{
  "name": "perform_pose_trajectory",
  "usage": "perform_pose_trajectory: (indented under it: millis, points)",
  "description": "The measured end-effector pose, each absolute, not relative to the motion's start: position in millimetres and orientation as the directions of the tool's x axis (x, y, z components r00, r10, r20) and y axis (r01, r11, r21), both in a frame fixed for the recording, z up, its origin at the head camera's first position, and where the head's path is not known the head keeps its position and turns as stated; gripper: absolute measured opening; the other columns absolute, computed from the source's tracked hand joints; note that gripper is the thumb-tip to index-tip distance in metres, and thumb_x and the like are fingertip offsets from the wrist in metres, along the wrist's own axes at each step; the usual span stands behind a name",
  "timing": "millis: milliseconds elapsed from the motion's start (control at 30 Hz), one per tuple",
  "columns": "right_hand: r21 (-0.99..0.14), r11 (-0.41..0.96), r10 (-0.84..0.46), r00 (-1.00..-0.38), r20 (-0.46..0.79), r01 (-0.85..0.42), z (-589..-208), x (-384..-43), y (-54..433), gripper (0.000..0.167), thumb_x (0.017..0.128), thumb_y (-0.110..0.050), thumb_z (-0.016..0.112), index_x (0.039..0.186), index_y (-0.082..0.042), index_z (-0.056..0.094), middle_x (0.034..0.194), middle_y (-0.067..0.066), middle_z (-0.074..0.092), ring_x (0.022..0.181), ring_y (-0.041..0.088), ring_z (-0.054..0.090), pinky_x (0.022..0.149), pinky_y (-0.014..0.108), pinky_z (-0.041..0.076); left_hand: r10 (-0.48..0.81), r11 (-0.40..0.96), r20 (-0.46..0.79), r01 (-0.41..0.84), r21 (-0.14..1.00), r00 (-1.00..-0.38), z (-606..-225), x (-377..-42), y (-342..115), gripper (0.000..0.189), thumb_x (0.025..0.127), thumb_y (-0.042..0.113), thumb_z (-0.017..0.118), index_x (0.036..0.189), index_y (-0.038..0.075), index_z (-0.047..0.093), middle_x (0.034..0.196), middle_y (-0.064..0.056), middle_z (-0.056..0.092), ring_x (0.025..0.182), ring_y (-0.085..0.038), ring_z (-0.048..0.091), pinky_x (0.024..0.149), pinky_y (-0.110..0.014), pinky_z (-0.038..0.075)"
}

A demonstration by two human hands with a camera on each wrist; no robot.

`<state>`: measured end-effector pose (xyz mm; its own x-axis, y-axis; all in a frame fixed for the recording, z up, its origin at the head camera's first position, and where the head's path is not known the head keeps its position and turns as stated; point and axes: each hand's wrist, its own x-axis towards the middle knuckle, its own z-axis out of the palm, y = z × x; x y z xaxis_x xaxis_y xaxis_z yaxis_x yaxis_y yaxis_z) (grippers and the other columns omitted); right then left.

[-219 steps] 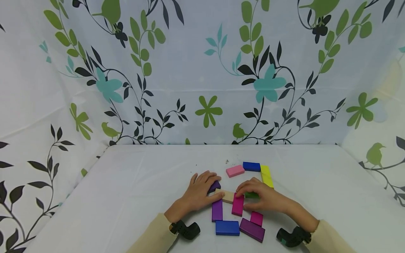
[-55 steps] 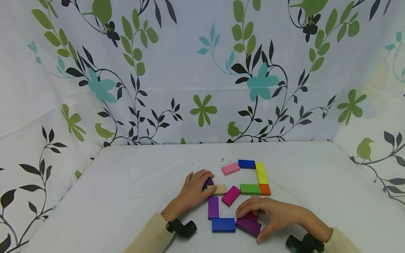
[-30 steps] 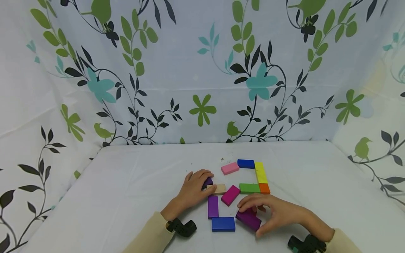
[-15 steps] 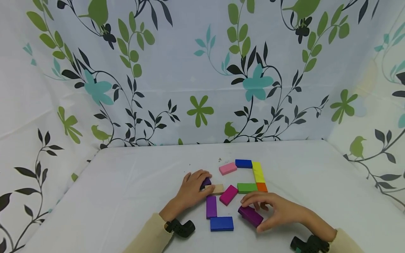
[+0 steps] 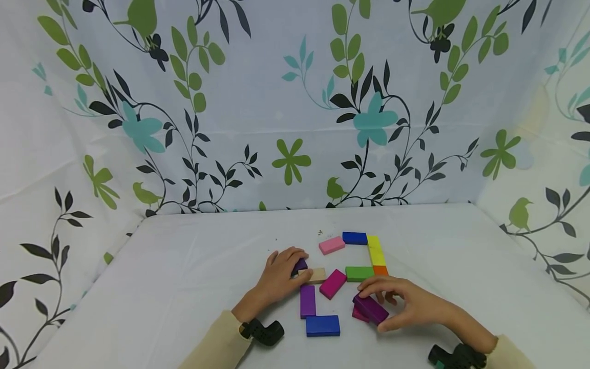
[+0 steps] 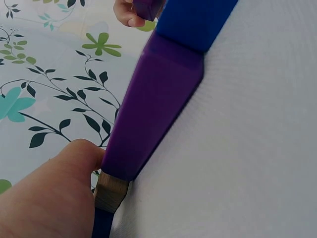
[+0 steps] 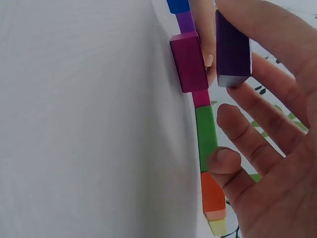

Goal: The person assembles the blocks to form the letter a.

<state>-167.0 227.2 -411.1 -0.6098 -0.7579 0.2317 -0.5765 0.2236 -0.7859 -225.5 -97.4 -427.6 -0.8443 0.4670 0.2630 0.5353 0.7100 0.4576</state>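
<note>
My right hand (image 5: 415, 302) pinches a dark purple wooden block (image 5: 371, 308) between thumb and fingertips. In the right wrist view that block (image 7: 233, 47) is held up clear of the cloth, and a small magenta block (image 7: 189, 63) stands below it. The head view shows it overlapping that block. My left hand (image 5: 276, 277) rests with its fingers over a deep violet-blue block (image 5: 300, 265), mostly covered. Its thumb (image 6: 81, 156) lies at a bare wood block (image 5: 317, 275). Close to that thumb, a purple block (image 5: 308, 301) meets a blue block (image 5: 322, 326).
A tilted magenta block (image 5: 333, 284) lies between the wood block and a green block (image 5: 359, 273). Beyond are an orange block (image 5: 380, 270), a yellow strip (image 5: 375, 250), a second blue block (image 5: 354, 238) and a pink block (image 5: 331, 245). A white cloth (image 5: 207, 256) covers the table.
My right hand has let go of the larger magenta block, now tilted, and taken the dark purple block. It has lifted that block off the blue block's end, rightward and away. My left hand stays put.
</note>
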Motion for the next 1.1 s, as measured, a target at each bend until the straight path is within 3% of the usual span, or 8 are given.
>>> perform_pose_trajectory:
  millis: [367, 633, 867, 1100]
  points:
    - [-0.771, 0.23, -0.723, -0.635, 0.273, -0.594, -418, -169, 235, 0.049, 0.081, -0.008, 0.077, 0.127, -0.015, 0.061, 0.126, 0.009, 0.055, 0.08, 0.012, 0.054, 0.062, 0.024, 0.049, 0.467, 0.714, 0.255, 0.531, 0.456, -0.847, -430, -225, -98, 0.045, 0.094, 0.041, 0.056, 0.128, 0.012, 0.059, 0.136, -0.008, 0.054, 0.133, -0.03, 0.044, 0.111, -0.062, 0.02]
    - [-0.772, 0.176, -0.726, -0.61, 0.318, -0.611, -419, -172, 242, 0.052, 0.079, -0.001, 0.077, 0.127, -0.012, 0.06, 0.124, 0.009, 0.052, 0.08, 0.014, 0.053, 0.06, 0.025, 0.049, 0.467, 0.71, 0.256, 0.531, 0.463, -0.847, -428, -226, -97, 0.046, 0.094, 0.04, 0.055, 0.129, 0.011, 0.059, 0.136, -0.008, 0.054, 0.133, -0.029, 0.044, 0.111, -0.062, 0.019]
    - [-0.744, 0.222, -0.726, -0.616, 0.305, -0.63, -417, -176, 251, 0.053, 0.077, -0.006, 0.08, 0.126, -0.013, 0.06, 0.121, 0.004, 0.051, 0.079, 0.016, 0.051, 0.059, 0.025, 0.048, 0.466, 0.715, 0.26, 0.534, 0.452, -0.845, -427, -227, -97, 0.045, 0.094, 0.04, 0.056, 0.128, 0.012, 0.059, 0.136, -0.008, 0.054, 0.133, -0.029, 0.044, 0.111, -0.062, 0.02]
    - [-0.741, 0.31, -0.709, -0.664, 0.237, -0.595, -414, -176, 262, 0.052, 0.079, -0.011, 0.079, 0.127, -0.013, 0.06, 0.12, 0.002, 0.05, 0.08, 0.012, 0.052, 0.061, 0.024, 0.048, 0.467, 0.715, 0.259, 0.533, 0.453, -0.845, -429, -226, -97, 0.045, 0.094, 0.041, 0.056, 0.128, 0.012, 0.059, 0.136, -0.007, 0.054, 0.133, -0.029, 0.044, 0.111, -0.062, 0.02]
